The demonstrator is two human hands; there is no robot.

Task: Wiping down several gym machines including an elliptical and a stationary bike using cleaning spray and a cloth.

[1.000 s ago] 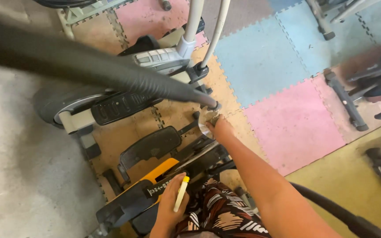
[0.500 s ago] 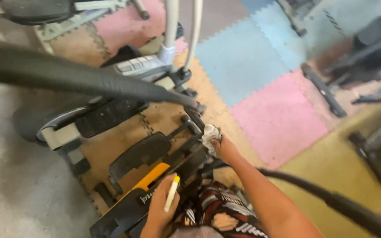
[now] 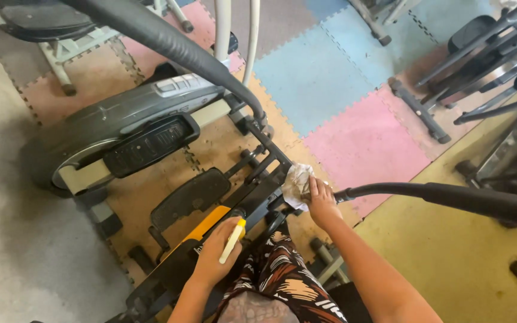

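Right now both hands are down on an elliptical trainer (image 3: 151, 128), seen from above. L hand (image 3: 218, 251) is closed around 1 slim pale-yellow stick-like thing (image 3: 232, 241), maybe a marker or small tube, can't tell which. Its long axis runs diagonal, low end near-left, top end pointing far-right, toward the yellow panel (image 3: 201, 224) of the machine. Fingers wrap its lower part; upper part sticks out free.

R hand (image 3: 320, 200) is closed on 1 crumpled whitish rag (image 3: 295, 185), pressed against the black frame (image 3: 258, 179) w/ rag bunched to the left of the fingers, just far of the knuckles. Rag has no clear long axis, just a wad. It sits mid-scene, right beside where a black handlebar (image 3: 450, 197) comes in from the right.

Counts: 2 hands, 1 rag, 1 yellow stick, 2 black foot pedals (one at (image 3: 148, 143), one nearer at (image 3: 189, 194)), 2 pale upright poles (image 3: 222, 27) at far centre. A second black curved bar (image 3: 169, 45) sweeps from far-left down toward the frame.

Floor is foam puzzle mats: blue tile (image 3: 318, 78) far, pink tile (image 3: 366, 143) right of the rag, tan ones under the machine, yellow one (image 3: 450, 257) near-right. Bare grey concrete (image 3: 13, 239) on the left. Other gym gear (image 3: 492, 54) stands far-right. Patterned brown-black clothing (image 3: 288, 287) shows at the near edge, between the arms.
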